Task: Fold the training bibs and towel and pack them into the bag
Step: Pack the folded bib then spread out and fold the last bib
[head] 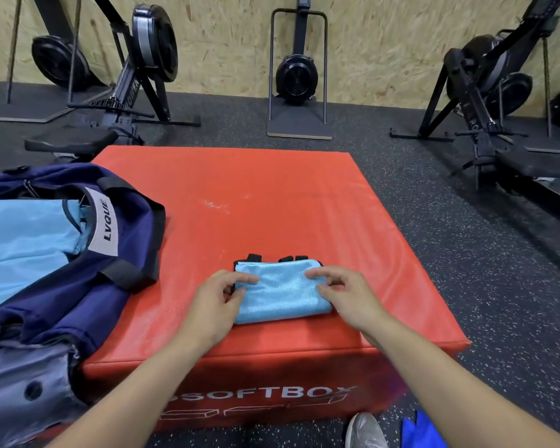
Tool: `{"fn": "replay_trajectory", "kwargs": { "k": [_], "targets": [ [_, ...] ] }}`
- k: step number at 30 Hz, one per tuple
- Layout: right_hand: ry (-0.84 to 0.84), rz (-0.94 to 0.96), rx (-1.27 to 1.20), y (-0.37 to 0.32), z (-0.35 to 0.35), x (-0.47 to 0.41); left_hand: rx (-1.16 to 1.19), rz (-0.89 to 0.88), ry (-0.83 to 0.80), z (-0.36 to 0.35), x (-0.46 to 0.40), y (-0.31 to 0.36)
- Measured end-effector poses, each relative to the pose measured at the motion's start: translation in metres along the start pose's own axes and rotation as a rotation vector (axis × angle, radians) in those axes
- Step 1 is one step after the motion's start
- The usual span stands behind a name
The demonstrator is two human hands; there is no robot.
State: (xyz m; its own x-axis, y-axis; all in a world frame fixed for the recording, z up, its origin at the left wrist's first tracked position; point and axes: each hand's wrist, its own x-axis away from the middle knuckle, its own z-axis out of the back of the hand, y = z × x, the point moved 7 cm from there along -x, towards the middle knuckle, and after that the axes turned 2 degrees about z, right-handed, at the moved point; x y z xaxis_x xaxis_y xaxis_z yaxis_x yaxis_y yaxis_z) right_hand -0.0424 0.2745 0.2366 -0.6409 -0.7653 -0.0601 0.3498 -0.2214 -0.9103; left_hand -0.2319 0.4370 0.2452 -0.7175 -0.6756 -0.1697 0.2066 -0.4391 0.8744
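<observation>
Blue folded bib on red box; left hand and right hand pinch its side edges. Navy bag lies open at left.

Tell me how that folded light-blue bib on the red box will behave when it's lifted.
The folded bib is thin mesh cloth, so it will likely sag and unfold unless held at both ends. It looks light for its size. The shiny fabric may slide on the smooth red box.

I see both forearms reaching forward over the red soft box. The left hand and right hand pinch opposite ends of the folded light-blue bib near the box's front edge.
</observation>
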Motion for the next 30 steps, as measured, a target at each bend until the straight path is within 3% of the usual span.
{"fn": "replay_trajectory", "kwargs": {
  "k": [6, 10, 14, 19, 23, 30],
  "targets": [
    [-0.076, -0.106, 0.038, 0.004, -0.007, -0.003, -0.218, 0.034, 0.012, 0.001, 0.0, -0.017],
    [-0.022, -0.115, 0.074, 0.007, -0.011, -0.004, -0.351, 0.011, -0.033, -0.009, 0.005, -0.013],
    [0.046, -0.049, 0.08, 0.002, -0.012, 0.0, -0.211, 0.02, -0.085, -0.015, 0.004, -0.016],
    [0.119, -0.005, -0.104, -0.013, -0.011, 0.014, 0.101, -0.046, -0.087, -0.005, 0.01, -0.001],
    [0.096, 0.001, -0.292, -0.039, -0.011, 0.026, 0.148, -0.119, -0.086, 0.019, 0.012, 0.015],
    [-0.01, -0.009, -0.416, -0.093, -0.051, 0.036, 0.136, -0.105, -0.025, 0.096, 0.03, 0.036]
  ]
}}
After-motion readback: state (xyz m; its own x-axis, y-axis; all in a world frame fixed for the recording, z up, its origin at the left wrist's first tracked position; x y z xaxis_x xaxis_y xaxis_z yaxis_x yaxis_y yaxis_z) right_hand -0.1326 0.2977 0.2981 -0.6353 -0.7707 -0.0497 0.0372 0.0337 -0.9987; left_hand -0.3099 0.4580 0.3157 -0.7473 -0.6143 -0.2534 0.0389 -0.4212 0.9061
